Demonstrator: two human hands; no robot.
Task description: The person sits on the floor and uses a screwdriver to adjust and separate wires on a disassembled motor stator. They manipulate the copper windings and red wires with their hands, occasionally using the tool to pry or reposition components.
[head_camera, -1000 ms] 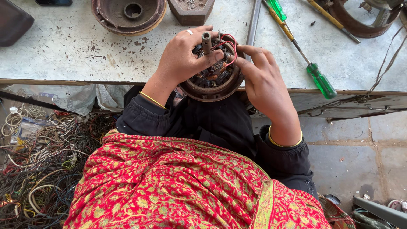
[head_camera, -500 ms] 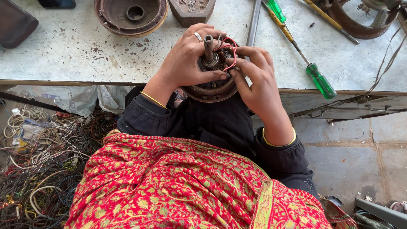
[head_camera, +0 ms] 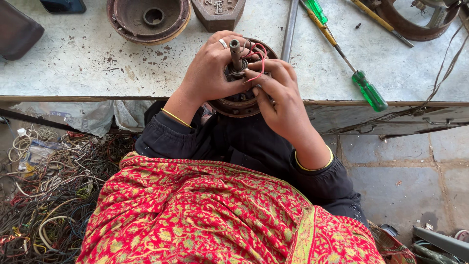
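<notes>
A round rusty motor core (head_camera: 240, 103) with a short steel shaft (head_camera: 235, 51) sticking up rests at the near edge of the pale worktable (head_camera: 88, 58). My left hand (head_camera: 210, 73), with a ring on one finger, wraps over its top and left side. My right hand (head_camera: 276, 98) grips its right side, and its fingers pinch thin red wires (head_camera: 258, 66) that loop out beside the shaft. Both hands hide most of the core's upper face.
On the table lie a rusty round housing (head_camera: 148, 18), a dark metal block (head_camera: 218, 12), a steel rod (head_camera: 289, 24), a green-handled screwdriver (head_camera: 364, 85), a second screwdriver (head_camera: 378, 17) and a rusty ring (head_camera: 420, 22). A heap of tangled scrap wires (head_camera: 44, 186) covers the floor at left.
Both hands have shifted on the motor core; the right hand moved in from its right side toward the shaft and now pinches the red wires. The core stays at the table edge.
</notes>
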